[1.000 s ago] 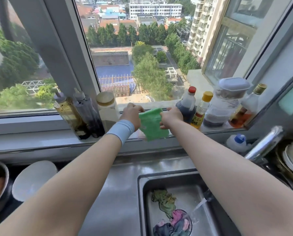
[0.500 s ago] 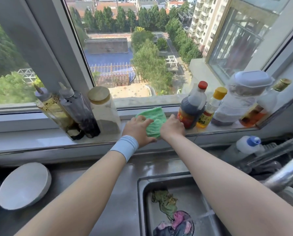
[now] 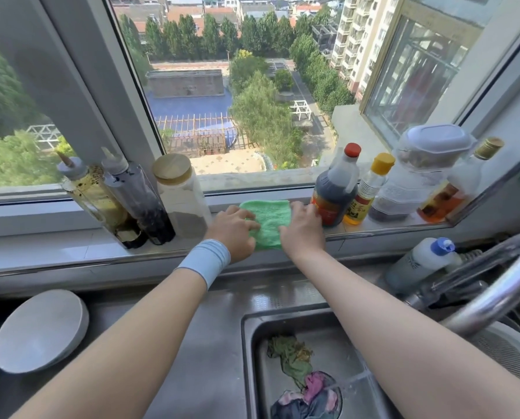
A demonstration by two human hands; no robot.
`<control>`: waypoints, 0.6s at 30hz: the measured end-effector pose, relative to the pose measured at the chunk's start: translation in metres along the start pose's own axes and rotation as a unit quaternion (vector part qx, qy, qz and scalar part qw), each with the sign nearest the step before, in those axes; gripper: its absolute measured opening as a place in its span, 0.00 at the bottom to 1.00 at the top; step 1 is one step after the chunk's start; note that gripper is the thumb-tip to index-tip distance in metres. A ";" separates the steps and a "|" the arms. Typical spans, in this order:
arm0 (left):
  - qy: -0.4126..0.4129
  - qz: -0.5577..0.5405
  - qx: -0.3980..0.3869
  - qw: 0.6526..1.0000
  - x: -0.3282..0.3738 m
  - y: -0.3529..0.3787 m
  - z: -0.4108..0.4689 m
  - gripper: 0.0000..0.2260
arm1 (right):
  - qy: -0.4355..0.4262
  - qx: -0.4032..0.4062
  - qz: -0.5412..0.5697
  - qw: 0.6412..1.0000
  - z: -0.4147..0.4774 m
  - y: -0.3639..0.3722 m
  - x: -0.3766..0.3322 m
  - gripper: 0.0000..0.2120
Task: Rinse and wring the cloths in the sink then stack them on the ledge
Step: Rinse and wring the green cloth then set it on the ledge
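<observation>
A folded square of bright green microfibre cloth (image 3: 267, 225) lies flat on the pale stone window ledge (image 3: 86, 246), in the gap between a clear jar with a wooden lid (image 3: 181, 195) and a dark sauce bottle with a red cap (image 3: 335, 192). Both hands rest on it with fingers fairly straight, gripping nothing. The left hand (image 3: 233, 229) covers its left edge and the right hand (image 3: 302, 229) its right, apparently pressing it flat as the base for a stack. 2 more cloths wait in the steel sink (image 3: 246, 343): a crumpled olive-green one (image 3: 292, 358) and a pink-and-dark bundle (image 3: 310, 394) near the drain, where water from the curved chrome faucet (image 3: 500, 282) falls. I judge 1 cloth done and 2 left.
</observation>
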State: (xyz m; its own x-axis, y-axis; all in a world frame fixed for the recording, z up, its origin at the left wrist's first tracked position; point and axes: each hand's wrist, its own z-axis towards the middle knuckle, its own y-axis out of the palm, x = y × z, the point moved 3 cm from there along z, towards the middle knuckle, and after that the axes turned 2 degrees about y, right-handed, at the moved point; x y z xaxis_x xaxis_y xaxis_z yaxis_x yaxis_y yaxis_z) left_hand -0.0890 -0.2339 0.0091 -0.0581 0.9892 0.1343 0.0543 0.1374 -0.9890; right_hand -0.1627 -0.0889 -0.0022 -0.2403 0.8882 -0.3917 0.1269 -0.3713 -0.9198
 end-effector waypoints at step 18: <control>-0.070 -0.162 -0.025 0.984 0.094 0.086 -0.122 0.11 | -0.129 -0.162 0.117 0.971 -0.184 0.031 0.072 0.12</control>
State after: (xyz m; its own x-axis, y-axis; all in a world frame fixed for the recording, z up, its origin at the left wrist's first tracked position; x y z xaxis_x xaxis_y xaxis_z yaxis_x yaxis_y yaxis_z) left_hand 0.0313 -0.1227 -0.0556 -0.2180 0.8769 0.4284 0.0599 0.4501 -0.8909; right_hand 0.0007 0.0130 -0.0548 -0.3957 0.6777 -0.6198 0.4937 -0.4121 -0.7658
